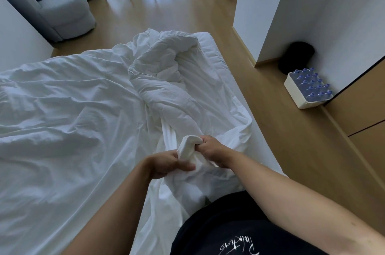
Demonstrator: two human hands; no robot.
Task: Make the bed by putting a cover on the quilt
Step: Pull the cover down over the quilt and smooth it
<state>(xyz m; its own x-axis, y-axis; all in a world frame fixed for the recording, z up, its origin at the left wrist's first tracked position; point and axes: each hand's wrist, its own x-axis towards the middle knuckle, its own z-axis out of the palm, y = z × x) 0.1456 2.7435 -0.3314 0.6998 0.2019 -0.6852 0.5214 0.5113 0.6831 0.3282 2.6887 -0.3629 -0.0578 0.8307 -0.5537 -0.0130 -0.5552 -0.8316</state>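
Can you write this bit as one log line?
left hand: grips fabric corner | right hand: grips same corner | quilt: bunched on bed

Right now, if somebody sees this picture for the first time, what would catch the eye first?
The left hand and right hand meet low in the middle, both gripping a wad of white fabric. Behind them a bunched white quilt lies along the right side of the bed. A crate of blue-capped bottles stands on the floor at right.

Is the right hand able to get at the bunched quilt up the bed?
Likely not yet: the right hand and left hand both grip a white fabric corner, though nothing blocks the bunched quilt.
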